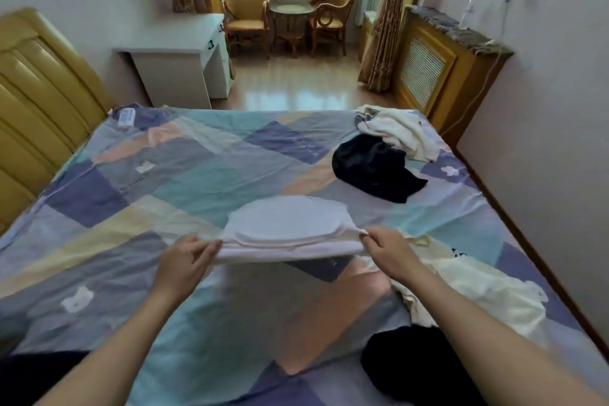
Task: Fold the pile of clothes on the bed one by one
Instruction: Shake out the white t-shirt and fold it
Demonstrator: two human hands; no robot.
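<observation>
A white garment (pixel 286 227) is lifted off the patchwork bed (pixel 184 175), doubled over with its near edge stretched between my hands. My left hand (pixel 188 257) pinches its left corner and my right hand (pixel 387 252) pinches its right corner. At the far right of the bed lies a crumpled pile: a cream garment (pixel 400 128) and a black garment (pixel 375 168). Close to me on the right rest a pale yellow garment (pixel 478 287) and another black garment (pixel 415 362).
A yellow headboard (pixel 39 99) stands at the left. A small white remote (pixel 127 117) lies at the bed's far left corner. Beyond the bed are a white desk (pixel 178 53), wicker chairs (pixel 247 13) with a round table, and a radiator cover (pixel 438 66). A wall runs along the right.
</observation>
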